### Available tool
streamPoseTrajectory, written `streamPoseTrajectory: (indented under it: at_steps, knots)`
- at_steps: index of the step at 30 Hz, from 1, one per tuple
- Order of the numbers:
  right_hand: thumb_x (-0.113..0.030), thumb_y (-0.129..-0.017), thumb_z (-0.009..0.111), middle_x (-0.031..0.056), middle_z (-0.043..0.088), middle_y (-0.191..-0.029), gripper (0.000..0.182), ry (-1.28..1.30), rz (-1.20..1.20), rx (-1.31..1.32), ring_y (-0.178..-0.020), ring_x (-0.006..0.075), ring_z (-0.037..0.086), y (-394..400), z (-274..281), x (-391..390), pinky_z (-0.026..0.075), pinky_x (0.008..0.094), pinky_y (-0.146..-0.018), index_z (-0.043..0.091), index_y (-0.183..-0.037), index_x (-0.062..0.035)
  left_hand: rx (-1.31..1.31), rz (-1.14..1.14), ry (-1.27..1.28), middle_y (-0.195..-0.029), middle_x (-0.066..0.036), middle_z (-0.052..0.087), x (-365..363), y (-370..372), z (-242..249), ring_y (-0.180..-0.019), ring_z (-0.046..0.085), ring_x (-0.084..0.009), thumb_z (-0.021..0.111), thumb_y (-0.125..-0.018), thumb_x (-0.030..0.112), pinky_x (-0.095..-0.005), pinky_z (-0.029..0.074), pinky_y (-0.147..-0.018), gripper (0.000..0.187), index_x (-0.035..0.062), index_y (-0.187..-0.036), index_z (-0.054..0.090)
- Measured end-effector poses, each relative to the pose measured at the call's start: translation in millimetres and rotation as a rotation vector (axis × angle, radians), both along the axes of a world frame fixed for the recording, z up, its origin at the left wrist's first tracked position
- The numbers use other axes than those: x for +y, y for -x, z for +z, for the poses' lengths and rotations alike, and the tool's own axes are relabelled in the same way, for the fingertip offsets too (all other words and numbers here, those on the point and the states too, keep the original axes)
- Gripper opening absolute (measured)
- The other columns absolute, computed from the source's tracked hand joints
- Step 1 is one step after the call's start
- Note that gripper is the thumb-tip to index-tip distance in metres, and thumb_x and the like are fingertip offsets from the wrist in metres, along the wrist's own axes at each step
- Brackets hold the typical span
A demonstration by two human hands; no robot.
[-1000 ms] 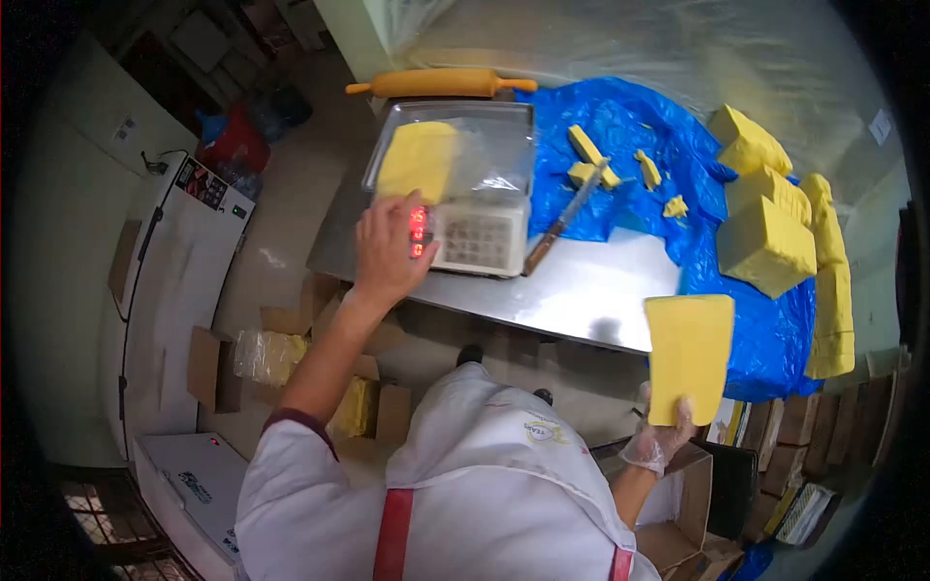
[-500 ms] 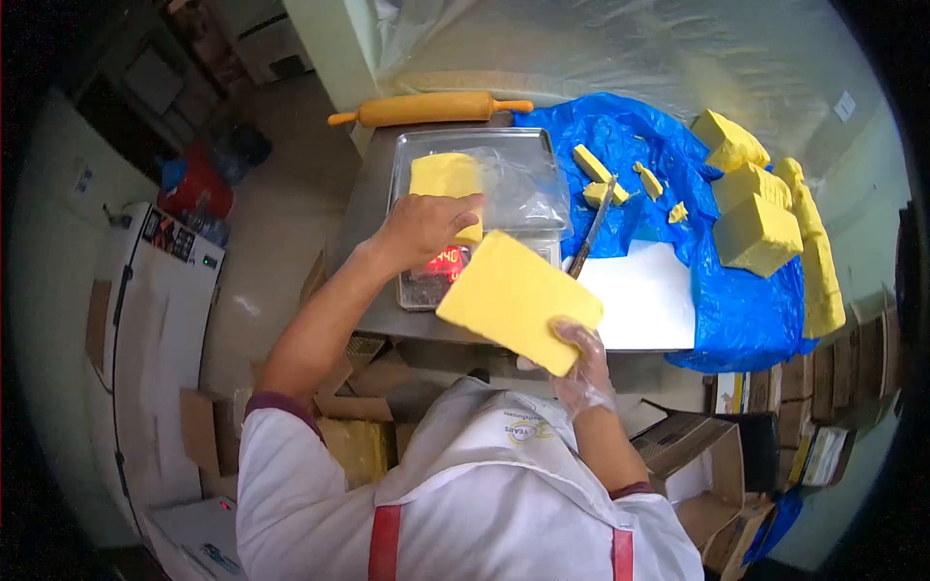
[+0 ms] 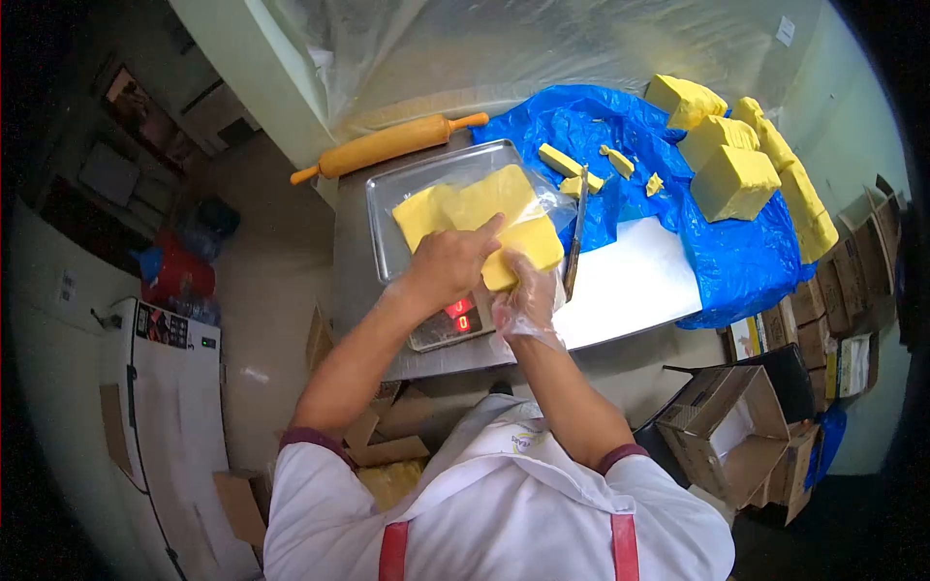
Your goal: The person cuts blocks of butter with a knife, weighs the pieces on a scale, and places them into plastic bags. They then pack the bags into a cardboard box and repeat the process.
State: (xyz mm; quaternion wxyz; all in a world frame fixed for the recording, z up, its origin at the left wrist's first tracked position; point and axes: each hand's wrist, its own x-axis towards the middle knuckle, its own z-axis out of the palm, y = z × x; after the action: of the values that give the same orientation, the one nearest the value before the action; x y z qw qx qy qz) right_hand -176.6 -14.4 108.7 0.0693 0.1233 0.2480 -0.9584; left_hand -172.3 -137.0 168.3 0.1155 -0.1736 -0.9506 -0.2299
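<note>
My right hand [image 3: 526,298], in a clear plastic glove, grips the near end of a thick yellow butter slab [image 3: 533,250]. Toward its far end, clear plastic film [image 3: 550,199] overlaps the yellow surface. Close beside it is my bare left hand [image 3: 450,261], its index finger stretched along the butter and the other fingers curled, apparently at the film's edge; their grip is partly hidden. Another yellow slab [image 3: 418,215] lies on the metal tray [image 3: 378,218] to the left. In front of the tray, red digits glow on a scale [image 3: 455,327], partly behind my hands.
A wooden rolling pin [image 3: 387,148] lies at the table's back edge. On blue plastic sheeting [image 3: 620,126] are butter scraps and several large butter blocks [image 3: 734,184]. A knife [image 3: 575,237] rests beside a white board [image 3: 635,286]. Open cardboard boxes [image 3: 722,431] stand below right.
My right hand has carried the butter slab forward and left, over the tray beside the film. My left hand has moved slightly nearer and right. The camera view has shifted.
</note>
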Motion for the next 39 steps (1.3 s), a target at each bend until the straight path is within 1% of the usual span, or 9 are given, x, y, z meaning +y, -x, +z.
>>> streamPoseTrajectory:
  at_steps: [10,13,16,19,22,25,30,35,39]
  knots:
    - [0.005,-0.081,0.061,0.0078,0.062,-0.114,0.047,-0.142,-0.047,0.221,-0.102,0.0198,0.062,50,-5,-7,0.053,0.033,-0.086,0.052,-0.126,-0.0018,0.041,-0.186,-0.001,-0.097,-0.022,0.066,-15,12,14,-0.093,0.065,-0.0375,0.058,-0.093,0.036,-0.0427,0.05,-0.077,0.049,0.0064,-0.132,0.055]
    - [0.005,-0.08,0.062,0.0085,0.059,-0.122,0.055,-0.135,-0.065,0.239,-0.107,0.0225,0.061,53,-15,-14,0.052,0.0361,-0.091,0.048,-0.132,-0.0034,0.522,0.076,-0.216,-0.101,-0.017,0.068,-37,88,-17,-0.098,0.065,-0.0282,0.058,-0.092,0.048,-0.0378,0.051,-0.077,0.059,0.0004,-0.128,0.055]
    - [0.005,-0.079,0.063,0.0083,0.059,-0.122,0.055,-0.14,-0.047,0.223,-0.109,0.0211,0.06,44,-7,-14,0.05,0.035,-0.091,0.049,-0.132,-0.002,-0.039,0.364,-0.306,-0.083,-0.008,0.066,-41,151,-44,-0.075,0.062,-0.0202,0.049,-0.096,0.051,-0.0355,0.05,-0.07,0.059,-0.0036,-0.114,0.061]
    - [0.003,-0.081,0.063,0.0081,0.062,-0.114,0.046,-0.148,-0.088,0.223,-0.101,0.019,0.062,43,-5,-16,0.051,0.0333,-0.085,0.054,-0.126,-0.0002,-0.626,0.304,-0.497,-0.07,-0.003,0.059,-30,168,-9,-0.058,0.053,-0.0137,0.05,-0.096,0.051,-0.0286,0.046,-0.058,0.052,0.0012,-0.097,0.063]
    - [0.0,-0.083,0.063,0.0074,0.065,-0.108,0.039,-0.218,-0.111,0.279,-0.095,0.0173,0.063,49,-23,-21,0.052,0.0322,-0.079,0.057,-0.121,0.0009,-0.796,0.058,-0.771,-0.065,0.001,0.056,-14,161,9,-0.051,0.049,-0.0103,0.056,-0.095,0.044,-0.0249,0.039,-0.051,0.036,0.009,-0.087,0.063]
    - [-0.003,-0.084,0.065,0.0086,0.062,-0.114,0.04,-0.302,-0.038,0.297,-0.099,0.0207,0.063,62,-43,-23,0.052,0.0338,-0.084,0.055,-0.122,-0.0009,-0.328,-0.11,-0.5,-0.064,-0.005,0.057,21,142,17,-0.053,0.051,-0.0139,0.059,-0.092,0.032,-0.0303,0.042,-0.051,0.025,0.0083,-0.084,0.064]
    - [-0.007,-0.085,0.066,0.0104,0.061,-0.115,0.04,-0.474,0.067,0.35,-0.1,0.0237,0.063,65,-24,-12,0.052,0.0358,-0.086,0.053,-0.123,-0.0027,-0.09,-0.188,-0.236,-0.069,-0.021,0.059,62,50,43,-0.063,0.063,-0.0336,0.057,-0.088,0.022,-0.0441,0.046,-0.056,0.018,0.0047,-0.086,0.063]
    - [-0.01,-0.087,0.065,0.0117,0.062,-0.111,0.037,-0.819,-0.013,0.496,-0.097,0.0252,0.063,32,20,-1,0.053,0.0372,-0.083,0.053,-0.122,-0.0039,-0.021,-0.325,0.101,-0.063,-0.014,0.06,83,-10,11,-0.061,0.064,-0.0315,0.059,-0.083,0.019,-0.0437,0.049,-0.056,0.01,0.0101,-0.083,0.063]
    - [-0.012,-0.088,0.064,0.0126,0.062,-0.108,0.036,-0.956,-0.052,0.549,-0.096,0.0261,0.063,19,41,8,0.053,0.038,-0.081,0.053,-0.121,-0.0044,0.156,-0.382,-0.072,-0.062,-0.008,0.06,91,-38,5,-0.057,0.063,-0.0273,0.059,-0.076,0.014,-0.0403,0.049,-0.051,0.007,0.0114,-0.082,0.062]
